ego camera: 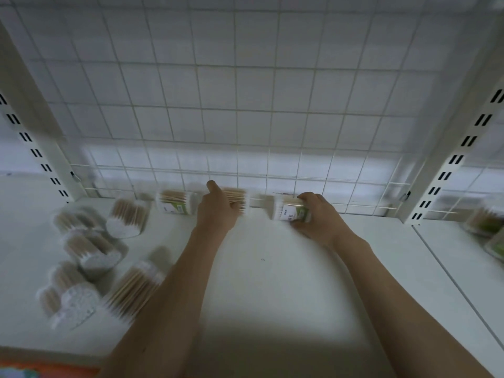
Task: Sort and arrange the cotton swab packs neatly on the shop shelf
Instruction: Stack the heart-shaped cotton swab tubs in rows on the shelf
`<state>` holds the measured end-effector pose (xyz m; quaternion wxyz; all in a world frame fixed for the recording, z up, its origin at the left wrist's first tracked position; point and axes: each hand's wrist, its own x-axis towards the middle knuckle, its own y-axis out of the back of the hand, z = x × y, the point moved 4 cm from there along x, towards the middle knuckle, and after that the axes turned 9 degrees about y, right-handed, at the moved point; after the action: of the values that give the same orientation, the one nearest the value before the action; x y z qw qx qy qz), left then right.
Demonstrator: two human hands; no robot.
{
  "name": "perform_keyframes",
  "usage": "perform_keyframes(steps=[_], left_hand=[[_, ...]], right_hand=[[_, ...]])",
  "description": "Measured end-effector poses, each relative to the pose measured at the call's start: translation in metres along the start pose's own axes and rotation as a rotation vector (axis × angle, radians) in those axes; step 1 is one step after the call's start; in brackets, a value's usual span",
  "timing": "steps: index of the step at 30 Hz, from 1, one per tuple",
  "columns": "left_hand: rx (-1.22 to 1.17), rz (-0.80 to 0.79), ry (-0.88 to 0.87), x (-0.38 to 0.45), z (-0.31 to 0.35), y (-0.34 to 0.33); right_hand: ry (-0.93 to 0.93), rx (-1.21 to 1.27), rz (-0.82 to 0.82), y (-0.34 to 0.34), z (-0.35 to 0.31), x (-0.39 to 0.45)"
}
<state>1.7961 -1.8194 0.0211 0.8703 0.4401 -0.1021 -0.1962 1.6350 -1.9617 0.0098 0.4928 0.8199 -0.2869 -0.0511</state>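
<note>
Head view: both hands work the shelf's (272, 268) back row | right hand (317, 216) wraps a labelled swab pack (289, 211) by the wire grid (245, 105) | left hand (216, 211) closes on a second pack (237, 203) | risk: loose packs (90, 255) at left could roll if nudged.
</note>
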Motion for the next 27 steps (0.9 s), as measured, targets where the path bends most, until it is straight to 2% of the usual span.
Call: perform_keyframes(steps=[5, 9, 14, 17, 23, 27], left_hand=[[-0.148, 0.018, 0.041, -0.011, 0.004, -0.005], [-0.064, 0.004, -0.035, -0.021, 0.011, -0.015], [-0.045, -0.033, -0.035, -0.036, 0.017, -0.022], [-0.071, -0.056, -0.032, -0.055, 0.027, -0.024], [-0.318, -0.014, -0.071, -0.132, 0.054, -0.027], [-0.371, 0.041, -0.168, -0.198, 0.086, -0.038]], right_hand=[[-0.029, 0.067, 0.015, 0.0, 0.003, -0.004], [-0.027, 0.097, 0.0, 0.002, 0.005, -0.016], [-0.019, 0.113, 0.022, 0.015, 0.012, -0.046], [-0.013, 0.134, 0.078, 0.03, 0.017, -0.068], [-0.024, 0.128, 0.239, 0.074, 0.034, -0.123], [0.044, 0.135, 0.328, 0.111, 0.042, -0.169]])
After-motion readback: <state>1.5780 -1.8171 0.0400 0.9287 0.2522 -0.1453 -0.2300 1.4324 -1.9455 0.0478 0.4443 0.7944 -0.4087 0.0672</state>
